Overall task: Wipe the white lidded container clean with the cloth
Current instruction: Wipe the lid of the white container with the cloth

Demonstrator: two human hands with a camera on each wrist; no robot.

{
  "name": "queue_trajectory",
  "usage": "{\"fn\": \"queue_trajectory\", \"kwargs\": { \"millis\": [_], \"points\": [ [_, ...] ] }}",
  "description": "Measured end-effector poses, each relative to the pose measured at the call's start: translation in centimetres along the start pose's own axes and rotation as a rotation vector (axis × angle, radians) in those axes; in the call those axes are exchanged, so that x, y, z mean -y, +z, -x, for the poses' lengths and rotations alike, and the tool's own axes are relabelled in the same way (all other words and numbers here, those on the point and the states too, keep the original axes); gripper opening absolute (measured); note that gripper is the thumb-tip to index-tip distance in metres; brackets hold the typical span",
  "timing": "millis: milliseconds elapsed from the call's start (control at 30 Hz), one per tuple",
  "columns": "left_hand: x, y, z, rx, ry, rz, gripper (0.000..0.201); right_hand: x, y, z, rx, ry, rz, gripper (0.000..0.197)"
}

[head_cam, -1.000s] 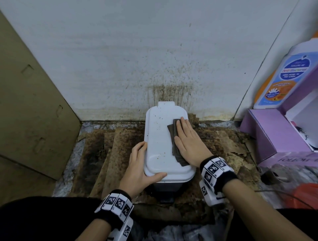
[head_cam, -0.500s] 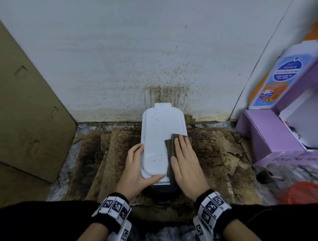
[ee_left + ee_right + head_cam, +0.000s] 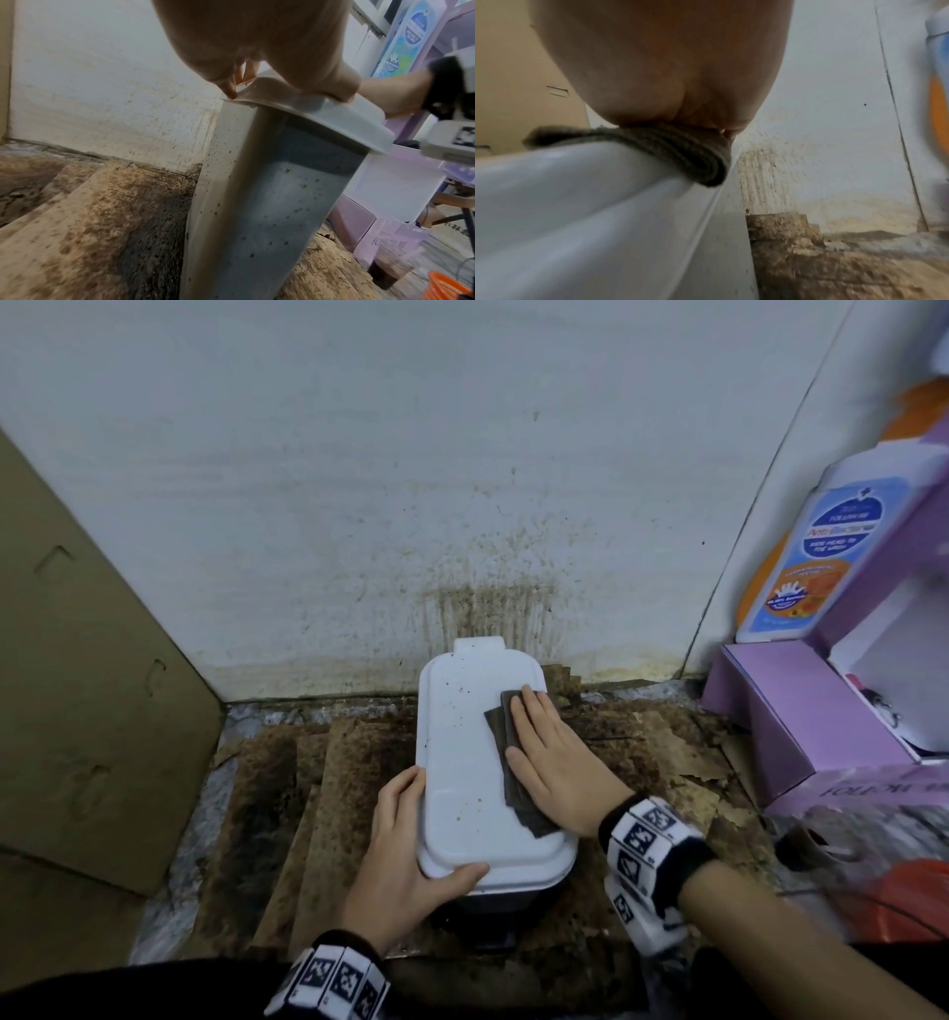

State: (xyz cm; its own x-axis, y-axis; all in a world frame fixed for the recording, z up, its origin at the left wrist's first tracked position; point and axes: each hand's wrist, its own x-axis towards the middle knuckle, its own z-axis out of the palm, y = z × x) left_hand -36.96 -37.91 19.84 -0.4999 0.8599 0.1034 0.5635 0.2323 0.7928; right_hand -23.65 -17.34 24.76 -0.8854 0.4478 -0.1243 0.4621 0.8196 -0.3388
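**Right now: cloth flat on the lid's right side**

Upright against the stained wall, the white lidded container stands on soiled cardboard. A dark cloth lies on its lid under the right hand, fingers straight and pressing down. The left hand grips the lid's near-left corner, thumb curled over the front edge. Purple boxes sit to the right.

white lidded container: upright, speckled | cloth: dark, folded, on lid

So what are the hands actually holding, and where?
The left hand grips the container's lid at its near-left corner. The right hand presses the cloth flat.
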Motion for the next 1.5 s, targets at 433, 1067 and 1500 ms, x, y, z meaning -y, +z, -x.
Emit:
{"fn": "queue_trajectory", "kwargs": {
  "millis": [433, 1067, 1500],
  "points": [
    [-0.1, 0.0, 0.2, 0.007, -0.002, 0.026, 0.106, -3.8, -1.9, -10.5, 0.043, 0.006, 0.063, 0.076],
    [-0.2, 0.0, 0.4, -0.008, -0.019, 0.023, 0.105, 3.2, 2.9, 5.4, -0.107, 0.085, -0.071, 0.062],
    [-0.5, -0.2, 0.3, -0.005, -0.018, 0.03, 0.105, -0.4, -0.3, -3.3, -0.015, 0.053, -0.065, 0.064]
  ]
}}
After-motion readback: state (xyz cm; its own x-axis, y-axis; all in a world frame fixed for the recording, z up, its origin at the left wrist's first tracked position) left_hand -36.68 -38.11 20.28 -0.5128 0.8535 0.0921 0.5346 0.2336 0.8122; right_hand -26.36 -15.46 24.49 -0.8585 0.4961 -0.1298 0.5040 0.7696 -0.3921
